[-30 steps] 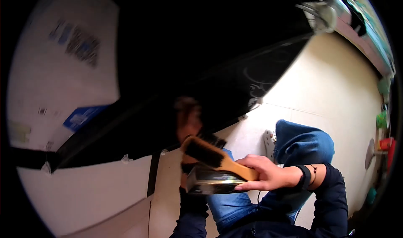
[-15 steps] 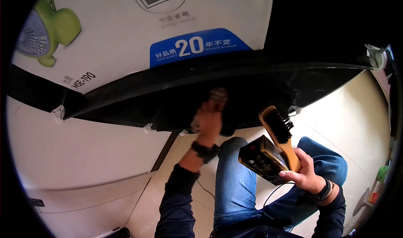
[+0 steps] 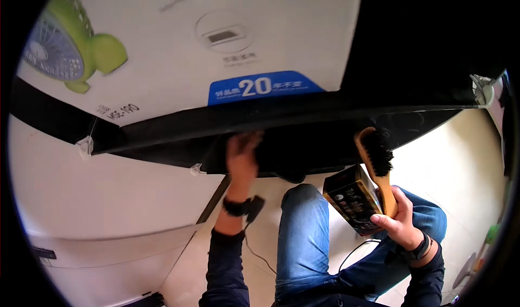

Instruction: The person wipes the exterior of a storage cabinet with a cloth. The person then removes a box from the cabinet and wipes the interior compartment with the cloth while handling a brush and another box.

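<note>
My right hand [image 3: 398,220] is closed around the wooden handle of a bristle brush [image 3: 375,158], black bristles facing right. The same hand also grips a black box with gold lettering [image 3: 353,199], pressed against the brush handle. My left hand [image 3: 242,158] reaches into the dark opening under a black shelf edge [image 3: 233,114]. Motion smears its fingers, so their pose and anything in them cannot be made out. A dark strap circles that wrist, with a small black block and a cable hanging beside it.
A large white carton [image 3: 292,30] with a green fan picture and a blue label stands on the shelf. Clear plastic corner guards [image 3: 85,146] cap the shelf edges. White drawer fronts [image 3: 108,198] rise at the left. Tiled floor [image 3: 455,160] lies at the right.
My left hand has moved left inside the dark opening; the brownish blurred thing at its fingers earlier no longer shows. The brush and box have shifted slightly right as the view tilted.
</note>
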`<state>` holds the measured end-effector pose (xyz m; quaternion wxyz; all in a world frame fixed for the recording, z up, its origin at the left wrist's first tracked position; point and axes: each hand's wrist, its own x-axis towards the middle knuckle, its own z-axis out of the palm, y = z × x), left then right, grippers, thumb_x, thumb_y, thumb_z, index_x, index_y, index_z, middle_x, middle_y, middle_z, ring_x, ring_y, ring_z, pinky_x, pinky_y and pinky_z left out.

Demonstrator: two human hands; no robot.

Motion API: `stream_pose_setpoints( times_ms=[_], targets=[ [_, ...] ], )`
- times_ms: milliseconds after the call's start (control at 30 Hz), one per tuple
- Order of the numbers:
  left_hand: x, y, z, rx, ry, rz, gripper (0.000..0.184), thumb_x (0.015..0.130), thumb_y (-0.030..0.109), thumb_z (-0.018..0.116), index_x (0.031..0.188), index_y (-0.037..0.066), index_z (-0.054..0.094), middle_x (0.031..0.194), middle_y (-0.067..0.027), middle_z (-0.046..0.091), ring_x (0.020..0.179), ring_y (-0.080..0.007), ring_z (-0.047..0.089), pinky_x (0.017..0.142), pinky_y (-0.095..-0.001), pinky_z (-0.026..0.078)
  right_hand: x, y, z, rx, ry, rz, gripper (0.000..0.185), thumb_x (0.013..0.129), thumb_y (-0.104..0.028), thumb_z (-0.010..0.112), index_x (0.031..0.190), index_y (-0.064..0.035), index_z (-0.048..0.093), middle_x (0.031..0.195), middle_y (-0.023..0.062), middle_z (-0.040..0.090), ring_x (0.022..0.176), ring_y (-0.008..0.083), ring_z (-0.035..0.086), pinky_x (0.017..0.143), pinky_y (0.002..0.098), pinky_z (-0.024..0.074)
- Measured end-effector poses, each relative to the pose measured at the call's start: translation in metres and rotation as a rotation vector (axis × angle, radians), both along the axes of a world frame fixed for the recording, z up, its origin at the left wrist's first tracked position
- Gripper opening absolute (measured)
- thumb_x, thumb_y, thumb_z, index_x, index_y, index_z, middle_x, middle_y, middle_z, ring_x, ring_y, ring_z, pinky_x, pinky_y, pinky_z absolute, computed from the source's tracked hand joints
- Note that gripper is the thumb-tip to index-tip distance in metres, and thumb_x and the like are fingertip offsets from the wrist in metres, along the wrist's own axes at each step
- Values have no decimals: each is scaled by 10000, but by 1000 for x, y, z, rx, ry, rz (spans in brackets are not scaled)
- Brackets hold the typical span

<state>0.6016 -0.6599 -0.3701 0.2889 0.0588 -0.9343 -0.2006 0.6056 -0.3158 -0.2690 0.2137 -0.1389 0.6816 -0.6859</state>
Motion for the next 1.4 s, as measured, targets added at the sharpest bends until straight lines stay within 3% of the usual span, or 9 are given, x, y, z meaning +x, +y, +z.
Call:
stream_pose_setpoints(
  times_ms=[367,533,800,867,933,1033,1100,1200,1400],
  targets=[
    [-92,38,-48,-477,-230,-256,295,780,166,472,1045,41,511,1083,-139,469,954,-262,474,819,-349,386,-1,4,1,76,46,39,528,639,-155,701,1040,53,428,924,82,505,829,124,482,742,227,391],
    [-103,-15,-56,-104,-216,39,274,777,119,447,1032,41,509,1062,-149,480,934,-289,476,854,-347,353,1,2,1,75,71,16,513,639,-138,700,1032,53,429,911,84,512,819,124,489,724,227,400],
    [-17,-53,-8,-139,-672,354,413,688,29,458,1089,121,493,1152,-89,449,1064,-297,397,894,-355,325,0,-1,9,105,142,92,508,643,-152,698,1027,53,437,896,106,515,800,133,494,710,229,396],
    [36,-92,-50,-423,-402,309,429,672,68,496,1098,113,487,1185,-80,425,1036,-299,428,858,-335,364,0,-3,12,103,138,73,511,642,-157,699,1026,57,438,882,110,515,789,138,496,704,231,397],
    [81,-87,-37,-40,-319,418,463,600,47,536,1048,162,538,1064,-106,513,977,-271,466,801,-357,398,0,-1,9,97,115,65,517,639,-161,701,1023,62,437,881,111,516,784,141,499,700,231,399],
    [122,-81,-27,-281,-454,474,442,619,7,497,1033,152,553,1052,-115,519,980,-269,458,780,-346,406,-3,-3,14,98,101,46,507,637,-147,700,1017,61,437,884,100,524,788,127,501,698,226,404],
    [129,-59,-2,191,-644,750,484,644,-35,444,1076,167,528,1031,-124,529,942,-268,482,753,-341,413,-4,-2,14,94,79,33,501,637,-123,695,1022,60,432,888,92,525,796,118,498,703,222,405],
    [90,-43,16,-62,102,283,463,637,-50,436,1051,127,545,990,-116,547,843,-262,524,697,-346,434,-5,-5,13,55,51,-32,504,646,-120,691,1036,55,423,900,88,524,807,120,496,725,224,401],
    [-58,-46,-45,283,-122,-19,311,743,47,440,1043,-6,502,1069,-148,479,962,-283,458,809,-333,383,-2,-2,7,92,102,2,512,646,-121,693,1041,52,419,910,98,534,819,123,500,731,227,400]
  ],
)
